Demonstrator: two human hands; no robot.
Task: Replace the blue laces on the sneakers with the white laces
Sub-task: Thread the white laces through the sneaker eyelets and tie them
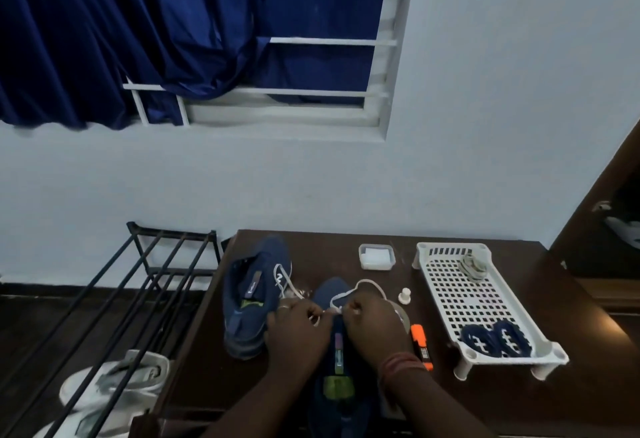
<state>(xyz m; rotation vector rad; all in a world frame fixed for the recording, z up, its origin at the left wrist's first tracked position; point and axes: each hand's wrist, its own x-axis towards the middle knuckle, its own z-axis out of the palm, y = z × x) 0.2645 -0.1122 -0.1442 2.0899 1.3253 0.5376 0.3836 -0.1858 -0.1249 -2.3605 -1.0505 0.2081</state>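
left hand (pixel 298 328): pinching white lace (pixel 360 287)
right hand (pixel 375 319): pinching same lace
risk: lace slips, bow on near sneaker (pixel 337 361) loosens

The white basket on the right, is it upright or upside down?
Upside down: the white basket rests on its rim with its legs pointing up, laces lying on top.

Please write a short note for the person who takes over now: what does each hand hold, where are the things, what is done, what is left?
Left hand and right hand: each pinches the white lace over the near sneaker.
Far sneaker, on the table: white lace visible on it.
Blue laces: coiled in the white basket.
Done: blue laces out.
Left: finish the near sneaker's lacing; the far one may still need tying.
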